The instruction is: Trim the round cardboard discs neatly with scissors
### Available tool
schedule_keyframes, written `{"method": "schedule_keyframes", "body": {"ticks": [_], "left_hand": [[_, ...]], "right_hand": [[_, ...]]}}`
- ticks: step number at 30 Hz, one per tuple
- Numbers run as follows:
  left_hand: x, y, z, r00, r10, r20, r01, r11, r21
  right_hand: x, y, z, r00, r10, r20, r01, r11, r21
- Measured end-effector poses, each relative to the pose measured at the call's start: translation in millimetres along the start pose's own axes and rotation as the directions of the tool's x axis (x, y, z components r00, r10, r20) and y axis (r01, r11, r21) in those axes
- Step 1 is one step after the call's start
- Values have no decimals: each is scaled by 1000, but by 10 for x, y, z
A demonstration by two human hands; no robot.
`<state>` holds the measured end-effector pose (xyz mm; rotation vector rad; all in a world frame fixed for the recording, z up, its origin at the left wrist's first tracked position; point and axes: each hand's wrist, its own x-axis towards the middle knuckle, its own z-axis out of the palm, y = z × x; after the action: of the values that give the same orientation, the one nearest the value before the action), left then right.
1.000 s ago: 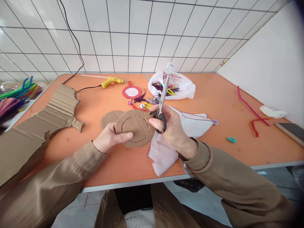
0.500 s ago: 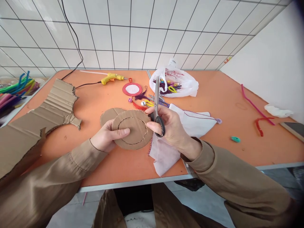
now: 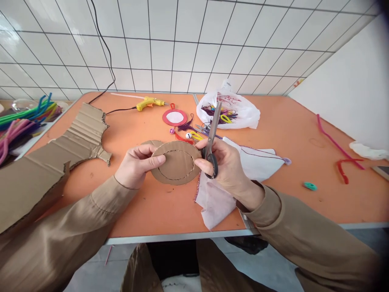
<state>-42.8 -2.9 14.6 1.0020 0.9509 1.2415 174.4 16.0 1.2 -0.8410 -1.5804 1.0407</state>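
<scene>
A round cardboard disc (image 3: 176, 162) with a rough circular cut line inside its rim is held between both hands above the table. My left hand (image 3: 136, 162) pinches its left edge, thumb on top. On the right side, my right hand (image 3: 223, 162) grips the disc's edge with thumb and fingertips and also carries a pair of scissors (image 3: 214, 129). The black handles sit in the palm and the blades point up and away, looking closed. Behind the held disc, another piece of cardboard (image 3: 153, 142) shows partly; the rest is hidden.
A large cut cardboard sheet (image 3: 39, 170) covers the table's left. Further back are a yellow glue gun (image 3: 150, 103), a red-rimmed disc (image 3: 174, 117), tassels (image 3: 186, 126) and a white plastic bag (image 3: 246, 115). White fabric (image 3: 258, 160) and pipe cleaners (image 3: 337, 140) lie rightward.
The disc has tilted flatter, and my left hand has moved up to its upper left edge. The view has shifted slightly. The scissors stay in my right hand.
</scene>
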Motion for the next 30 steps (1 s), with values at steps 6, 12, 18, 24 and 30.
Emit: {"method": "schedule_keyframes", "body": {"ticks": [6, 12, 18, 24, 30], "left_hand": [[-4, -16, -51, 993, 111, 46, -115, 989, 93], [-6, 8, -21, 986, 114, 118, -129, 984, 126], [23, -27, -40, 985, 59, 162, -73, 994, 82], [18, -10, -66, 993, 15, 116, -31, 990, 137], [-2, 23, -68, 990, 17, 140, -47, 975, 216]], "right_hand": [[-13, 48, 4, 1000, -16, 12, 17, 999, -45], [-38, 38, 15, 997, -28, 76, 31, 999, -44], [-7, 26, 5, 998, 60, 12, -60, 997, 49], [14, 45, -12, 995, 95, 35, -98, 993, 74], [15, -27, -2, 990, 54, 133, -57, 998, 18]]}}
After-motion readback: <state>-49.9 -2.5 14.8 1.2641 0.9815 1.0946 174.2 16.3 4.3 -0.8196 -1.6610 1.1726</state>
